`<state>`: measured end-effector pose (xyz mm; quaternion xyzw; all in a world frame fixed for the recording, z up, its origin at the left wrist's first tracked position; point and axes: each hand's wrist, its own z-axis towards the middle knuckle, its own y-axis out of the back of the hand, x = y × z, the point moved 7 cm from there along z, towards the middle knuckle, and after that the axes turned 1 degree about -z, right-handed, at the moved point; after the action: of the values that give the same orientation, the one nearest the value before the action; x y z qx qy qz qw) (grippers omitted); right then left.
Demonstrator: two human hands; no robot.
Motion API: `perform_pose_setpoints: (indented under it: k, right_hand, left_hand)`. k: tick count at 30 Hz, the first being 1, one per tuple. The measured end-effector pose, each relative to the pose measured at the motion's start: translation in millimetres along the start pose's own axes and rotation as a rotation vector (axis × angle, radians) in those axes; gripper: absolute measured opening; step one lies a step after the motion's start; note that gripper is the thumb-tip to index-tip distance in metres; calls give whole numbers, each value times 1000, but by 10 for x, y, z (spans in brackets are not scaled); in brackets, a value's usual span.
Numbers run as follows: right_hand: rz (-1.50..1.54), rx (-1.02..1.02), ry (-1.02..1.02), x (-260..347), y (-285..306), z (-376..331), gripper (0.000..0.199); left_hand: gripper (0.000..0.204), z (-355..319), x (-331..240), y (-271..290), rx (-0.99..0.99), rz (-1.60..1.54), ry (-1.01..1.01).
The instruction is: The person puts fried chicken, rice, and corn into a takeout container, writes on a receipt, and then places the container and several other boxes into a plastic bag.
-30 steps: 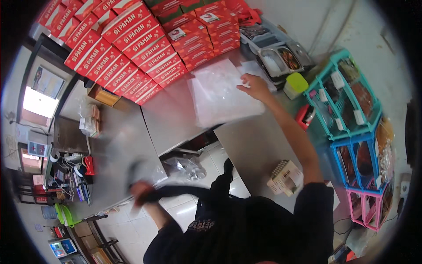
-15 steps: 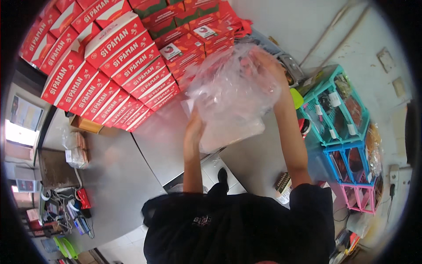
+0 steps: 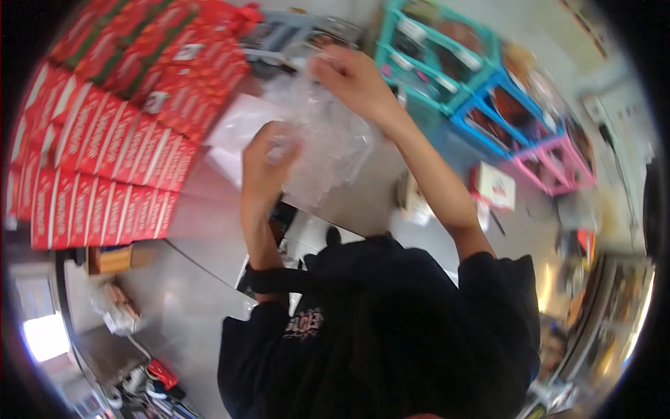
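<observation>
A clear, crumpled plastic bag hangs in the air in front of me, above the steel counter. My left hand grips its lower left edge. Its top is pinched by my right hand, raised higher and further away. A stack of white sheets or bags lies on the counter just behind and left of the bag. The picture is blurred by motion.
Stacks of red and white cartons fill the left. Teal, blue and pink plastic crates of packed goods line the far right. A small white box sits on the steel counter. Clutter lies at lower left.
My left hand came up from low at my side and took hold of the bag. The bag was lifted off the counter, and both hands now work it closer to me.
</observation>
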<state>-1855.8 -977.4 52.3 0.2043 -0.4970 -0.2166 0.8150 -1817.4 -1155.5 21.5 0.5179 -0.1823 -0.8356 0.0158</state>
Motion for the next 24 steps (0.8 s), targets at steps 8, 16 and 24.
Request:
perform_pose_setpoints:
  k: [8,16,24]
  right_hand:
    - [-432,550,-467,-1034,621,-2407,102]
    - [-295,260,-427,-1683,757,-2857,81]
    - [-158,-24,-647,-2902,1234,-2604,72]
  left_hand:
    - [24,-1009,2122,-958,107,-270,822]
    - [40,-1525,2399,-1264,119,-389,839]
    - [51,-1684,2428,-1099,-46,-331,843]
